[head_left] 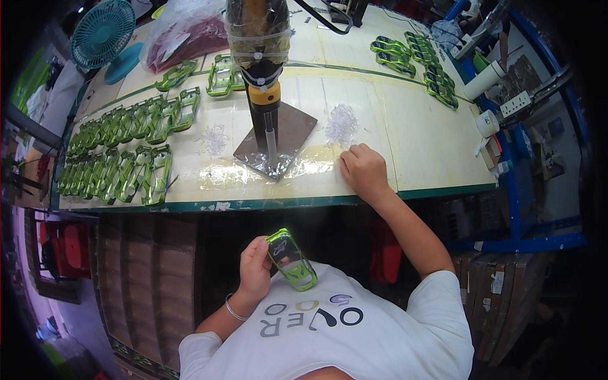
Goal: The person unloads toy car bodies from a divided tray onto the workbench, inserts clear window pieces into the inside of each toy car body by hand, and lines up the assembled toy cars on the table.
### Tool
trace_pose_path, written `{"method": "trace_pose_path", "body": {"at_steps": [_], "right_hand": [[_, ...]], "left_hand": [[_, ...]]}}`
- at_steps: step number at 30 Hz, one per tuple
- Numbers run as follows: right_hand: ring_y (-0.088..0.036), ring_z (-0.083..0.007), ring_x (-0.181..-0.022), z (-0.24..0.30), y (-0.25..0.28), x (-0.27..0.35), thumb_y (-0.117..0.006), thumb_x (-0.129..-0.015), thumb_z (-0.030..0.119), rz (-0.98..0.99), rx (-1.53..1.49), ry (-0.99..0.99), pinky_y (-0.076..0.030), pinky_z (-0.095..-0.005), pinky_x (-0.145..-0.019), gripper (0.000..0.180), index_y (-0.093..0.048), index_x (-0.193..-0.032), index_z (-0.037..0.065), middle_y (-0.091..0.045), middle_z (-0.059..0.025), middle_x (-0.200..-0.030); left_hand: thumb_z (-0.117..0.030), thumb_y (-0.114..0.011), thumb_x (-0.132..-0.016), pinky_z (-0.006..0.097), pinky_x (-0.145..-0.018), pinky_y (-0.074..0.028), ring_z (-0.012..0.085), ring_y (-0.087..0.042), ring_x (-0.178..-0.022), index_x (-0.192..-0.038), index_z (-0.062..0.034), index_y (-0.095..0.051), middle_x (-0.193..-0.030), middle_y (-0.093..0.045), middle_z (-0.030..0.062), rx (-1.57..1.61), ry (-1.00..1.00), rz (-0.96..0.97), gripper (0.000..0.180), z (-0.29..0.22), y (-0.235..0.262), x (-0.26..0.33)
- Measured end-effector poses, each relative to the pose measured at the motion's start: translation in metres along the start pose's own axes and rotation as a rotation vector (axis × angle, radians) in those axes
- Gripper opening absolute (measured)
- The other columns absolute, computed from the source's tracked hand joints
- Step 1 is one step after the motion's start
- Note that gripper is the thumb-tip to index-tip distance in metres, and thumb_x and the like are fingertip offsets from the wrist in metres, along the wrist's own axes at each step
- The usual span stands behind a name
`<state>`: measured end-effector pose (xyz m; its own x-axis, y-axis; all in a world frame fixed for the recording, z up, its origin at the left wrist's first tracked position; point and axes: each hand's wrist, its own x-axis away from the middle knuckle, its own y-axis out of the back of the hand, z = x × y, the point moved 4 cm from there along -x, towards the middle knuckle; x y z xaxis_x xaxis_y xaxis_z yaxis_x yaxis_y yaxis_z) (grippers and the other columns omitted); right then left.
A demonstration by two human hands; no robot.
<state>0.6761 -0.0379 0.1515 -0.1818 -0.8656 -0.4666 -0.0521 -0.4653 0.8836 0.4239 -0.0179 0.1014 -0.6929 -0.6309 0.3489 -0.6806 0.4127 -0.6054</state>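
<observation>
My left hand [254, 266] grips a bright green toy car body [292, 261] with dark windows, held tilted in front of my shirt below the table edge. My right hand [365, 170] rests at the table's near edge with its fingers curled in. Whatever it may hold is hidden. Just beyond it lies a heap of small clear plastic parts [342, 124]. A smaller heap of similar clear bits [214, 139] sits farther left. Between the heaps, a black and yellow upright tool [265, 95] wrapped in plastic stands over a square metal plate [292, 130].
Rows of green car bodies [155, 174] fill the table's left side. More green frames [437, 85] lie at the far right. A teal fan [103, 35] and a plastic bag with reddish contents [187, 38] stand at the back left. A power strip [516, 104] hangs at the right.
</observation>
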Motion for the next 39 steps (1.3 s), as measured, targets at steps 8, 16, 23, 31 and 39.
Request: {"method": "trace_pose_path", "body": {"at_steps": [8,16,23,31,39], "right_hand": [[-0.056,-0.0269,-0.067,-0.019,0.003,-0.025,-0.053,-0.068,0.010,0.532,-0.427,-0.373,-0.045,-0.0328,-0.063,0.011,-0.060,-0.068,0.001,-0.059,-0.0143,-0.069],[-0.051,-0.0112,-0.040,-0.013,-0.001,-0.010,-0.054,-0.068,0.005,0.694,-0.767,-0.544,-0.040,-0.0226,-0.038,0.008,-0.055,-0.065,-0.002,-0.055,-0.0086,-0.054],[-0.051,-0.0070,-0.065,0.052,0.054,0.033,-0.060,-0.068,-0.002,0.353,-1.543,-0.205,-0.042,-0.0152,-0.053,0.006,-0.055,-0.071,0.000,-0.053,-0.0072,-0.076],[-0.053,-0.0109,-0.071,0.054,0.055,0.047,-0.055,-0.071,-0.005,0.463,-1.794,-0.382,-0.046,-0.0203,-0.060,0.002,-0.054,-0.071,-0.004,-0.050,-0.0087,-0.088],[-0.054,-0.0125,-0.067,0.046,0.060,0.050,-0.059,-0.067,-0.007,0.428,-1.723,-0.270,-0.048,-0.0215,-0.061,0.007,-0.054,-0.070,-0.004,-0.050,-0.0122,-0.086]], "left_hand": [[-0.019,-0.035,-0.088,0.023,-0.064,-0.047,0.0108,-0.055,-0.069,-0.092,0.0003,-0.048,-0.082,-0.056,0.0074,-0.081,-0.004,0.069,0.023,-0.003,-0.007,-0.002],[-0.013,-0.038,-0.087,0.020,-0.064,-0.044,0.0074,-0.051,-0.071,-0.093,0.0017,-0.048,-0.083,-0.053,0.0050,-0.324,-0.175,0.214,0.019,-0.029,-0.040,0.001],[-0.013,-0.040,-0.086,0.019,-0.056,-0.038,0.0069,-0.046,-0.063,-0.092,0.0018,-0.050,-0.075,-0.052,0.0043,-0.694,-0.390,0.240,0.019,-0.043,-0.061,0.005],[-0.013,-0.039,-0.086,0.021,-0.059,-0.040,0.0096,-0.050,-0.065,-0.093,0.0020,-0.049,-0.077,-0.054,0.0070,-0.808,-0.438,0.306,0.019,-0.043,-0.083,0.010],[-0.013,-0.040,-0.085,0.023,-0.058,-0.040,0.0125,-0.051,-0.064,-0.093,0.0022,-0.049,-0.076,-0.053,0.0090,-0.872,-0.417,0.335,0.019,-0.040,-0.091,0.011]]}}
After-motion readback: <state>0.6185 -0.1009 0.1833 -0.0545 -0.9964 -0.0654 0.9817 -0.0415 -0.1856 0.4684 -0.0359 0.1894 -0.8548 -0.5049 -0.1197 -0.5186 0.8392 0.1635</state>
